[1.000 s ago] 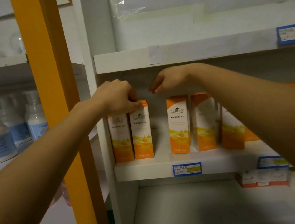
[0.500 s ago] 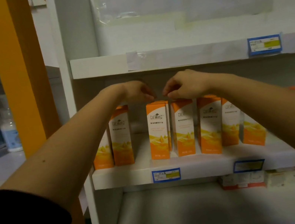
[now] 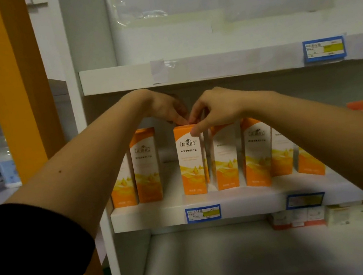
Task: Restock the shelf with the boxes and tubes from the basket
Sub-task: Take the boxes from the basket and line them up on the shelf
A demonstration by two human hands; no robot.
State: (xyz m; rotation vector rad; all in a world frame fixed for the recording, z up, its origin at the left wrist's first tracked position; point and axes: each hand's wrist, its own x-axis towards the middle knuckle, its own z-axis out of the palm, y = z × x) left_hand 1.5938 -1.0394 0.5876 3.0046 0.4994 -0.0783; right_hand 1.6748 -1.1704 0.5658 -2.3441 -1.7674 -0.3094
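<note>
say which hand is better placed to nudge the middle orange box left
Probably the right hand: it pinches the top right corner of the middle orange box, so it can push leftward. The left hand only shows fingertips on its top.

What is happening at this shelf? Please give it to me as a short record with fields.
Place: white shelf in a store unit
Left hand: fingertips curled onto the top of the front orange box
Right hand: pinches the same box's top corner
Box pose: upright, near the shelf's front edge
Neighbours: other orange boxes upright on both sides
Below: blue price tag; red-and-white boxes on the lower shelf
</note>
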